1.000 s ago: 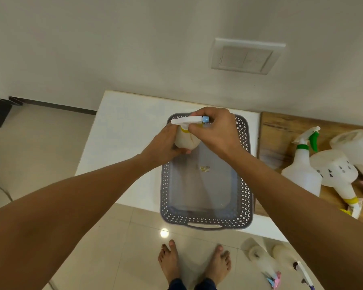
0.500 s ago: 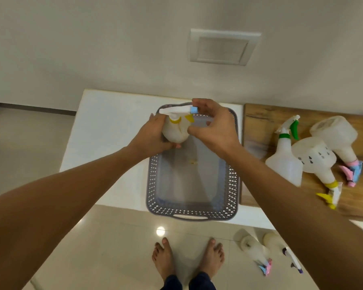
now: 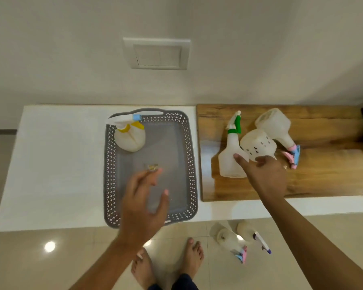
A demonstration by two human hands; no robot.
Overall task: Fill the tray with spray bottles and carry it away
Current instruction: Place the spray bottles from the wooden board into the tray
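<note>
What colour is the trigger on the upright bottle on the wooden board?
Green, clearest in the head view.

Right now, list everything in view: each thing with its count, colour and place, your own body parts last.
tray: 1, grey with perforated rim, on the white counter
bottle in tray: 1, cream with yellow collar and blue-tipped white sprayer, upright in the tray's far left corner
small scrap: 1, yellowish, on the tray floor
white counter: 1, against the wall
wooden board: 1, brown, right of the tray
bottles on board: 3, whitish; one upright with a green trigger, two lying, one of them with a pink and blue trigger
bottles on floor: 2, whitish, below the counter edge
wall plate: 1, white
left hand: open, above the tray
right hand: open, reaching to the green-trigger bottle
feet: 2, bare
</note>
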